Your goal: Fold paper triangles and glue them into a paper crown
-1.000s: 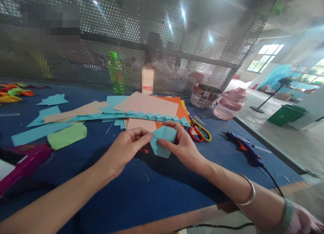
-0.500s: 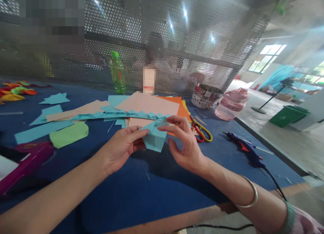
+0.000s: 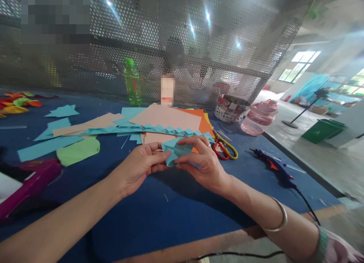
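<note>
While the left hand [image 3: 139,168] and the right hand [image 3: 205,165] pinch a small blue paper [image 3: 176,151] between them, the paper sits up off the blue table [image 3: 159,221], just in front of a long row of folded blue points [image 3: 148,129]. Both hands are closed in tight, and the fingers of each press on the paper from its own side. This looks like a folding step, since the paper is bent into a small pointy shape much like the points in the row. The fold seems to need a firm press so it stays put. Half a second ago the right hand stood open with its fingers spread, and now it has closed in. The paper looks smaller and more folded too. The scissors [image 3: 224,151] and a glue gun [image 3: 273,166] lie off to the right, not touched.
</note>
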`<state>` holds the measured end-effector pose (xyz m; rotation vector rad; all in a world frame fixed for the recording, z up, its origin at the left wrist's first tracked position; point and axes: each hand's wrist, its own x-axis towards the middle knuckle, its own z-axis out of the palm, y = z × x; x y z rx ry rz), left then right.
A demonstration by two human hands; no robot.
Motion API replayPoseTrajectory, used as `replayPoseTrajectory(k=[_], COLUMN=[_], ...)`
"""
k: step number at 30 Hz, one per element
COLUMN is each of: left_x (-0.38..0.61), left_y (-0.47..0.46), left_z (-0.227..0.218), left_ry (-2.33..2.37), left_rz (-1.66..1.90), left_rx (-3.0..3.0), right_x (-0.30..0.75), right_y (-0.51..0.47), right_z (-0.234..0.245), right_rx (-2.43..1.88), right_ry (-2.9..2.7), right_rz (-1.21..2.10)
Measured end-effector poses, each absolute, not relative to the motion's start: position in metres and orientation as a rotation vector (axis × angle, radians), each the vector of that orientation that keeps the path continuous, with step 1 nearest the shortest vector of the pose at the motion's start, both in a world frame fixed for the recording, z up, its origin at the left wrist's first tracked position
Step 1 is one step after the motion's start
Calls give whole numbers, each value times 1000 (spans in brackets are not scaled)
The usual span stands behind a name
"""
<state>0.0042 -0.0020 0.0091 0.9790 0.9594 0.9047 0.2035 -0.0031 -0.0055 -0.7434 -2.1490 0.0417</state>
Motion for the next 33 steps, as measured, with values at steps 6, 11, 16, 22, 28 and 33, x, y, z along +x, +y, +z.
replayPoseTrajectory(k=[6, 11, 16, 22, 28, 33], left_x=[7, 10, 11, 11, 11, 11], left_y=[-6, -7, -8, -8, -8, -9], left_z=[6, 4, 6, 5, 2, 4], left_ry=[928, 900, 899, 875, 860, 850], left_rz=[854, 866, 876, 879, 871, 870], left_rx=[1028, 1031, 1035, 1052, 1061, 1078], right_x=[203, 202, 200, 198, 197, 196], right_y=[0, -1, -3, -4, -4, -5], right_z=[-10, -11, -10, -10, -11, -10], right_rx=[-832, -935, -1038, -1063, -1102, -1106], right_ry=[-2093, -2020, -1927, -1893, -1894, -1898], right_rz=[73, 110, 205, 259, 271, 286])
